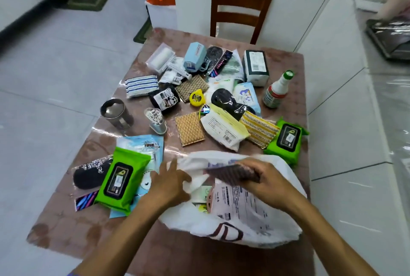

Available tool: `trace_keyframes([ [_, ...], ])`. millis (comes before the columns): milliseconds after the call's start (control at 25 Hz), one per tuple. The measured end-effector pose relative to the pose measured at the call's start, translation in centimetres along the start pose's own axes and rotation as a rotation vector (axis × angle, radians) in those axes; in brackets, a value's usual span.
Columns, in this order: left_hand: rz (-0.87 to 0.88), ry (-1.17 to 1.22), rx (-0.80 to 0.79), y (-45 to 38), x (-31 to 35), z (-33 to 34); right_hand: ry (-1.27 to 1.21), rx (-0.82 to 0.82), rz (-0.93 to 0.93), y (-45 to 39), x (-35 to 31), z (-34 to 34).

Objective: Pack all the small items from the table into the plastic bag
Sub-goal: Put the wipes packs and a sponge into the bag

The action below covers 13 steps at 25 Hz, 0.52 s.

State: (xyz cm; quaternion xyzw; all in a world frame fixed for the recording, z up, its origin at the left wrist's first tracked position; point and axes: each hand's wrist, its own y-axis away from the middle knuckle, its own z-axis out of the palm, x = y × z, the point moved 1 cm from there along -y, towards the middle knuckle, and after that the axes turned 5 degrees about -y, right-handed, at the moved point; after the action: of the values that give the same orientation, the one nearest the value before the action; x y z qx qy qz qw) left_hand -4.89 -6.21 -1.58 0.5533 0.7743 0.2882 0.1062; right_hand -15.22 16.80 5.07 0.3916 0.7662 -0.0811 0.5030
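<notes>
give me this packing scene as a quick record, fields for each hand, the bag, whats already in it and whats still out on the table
left hand: left hand grips the plastic bag's edge, holding the mouth open
right hand: right hand pushes a dark textured pad into the mouth
bag: white plastic bag, lying on the near table edge
already inside: printed white packet; other small packs, unclear
still out: two green wipes packs, steel cup, white bottle, yellow tape measure, many more
</notes>
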Motion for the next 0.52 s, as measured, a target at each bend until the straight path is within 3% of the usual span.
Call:
trace_keyframes([
  [40, -0.031, -0.018, -0.069, -0.3, -0.5, 0.7, 0.14, -0.09, 0.005, 0.1, 0.6, 0.6],
  [120, -0.011, 0.068, -0.037, -0.7, -0.6, 1.3, 0.364, -0.109, -0.043, -0.2, 1.2, 2.5],
  [200, 0.087, 0.219, 0.149, -0.3, -0.1, 0.9, 0.6, -0.042, -0.104, -1.5, 2.1, 5.1],
  [320, 0.252, 0.317, 0.421, 1.3, 0.7, -0.4, 0.935, 0.038, 0.091, -3.9, 2.8, 7.2],
  [440, 0.312, 0.243, 0.526, 4.3, 0.7, -1.5, 0.897, -0.095, 0.161, -4.5, 3.4, 8.2],
  [520, 0.252, 0.384, 0.676, 4.7, 0.2, -3.6, 0.812, -0.142, 0.136, -3.7, 2.1, 7.3],
])
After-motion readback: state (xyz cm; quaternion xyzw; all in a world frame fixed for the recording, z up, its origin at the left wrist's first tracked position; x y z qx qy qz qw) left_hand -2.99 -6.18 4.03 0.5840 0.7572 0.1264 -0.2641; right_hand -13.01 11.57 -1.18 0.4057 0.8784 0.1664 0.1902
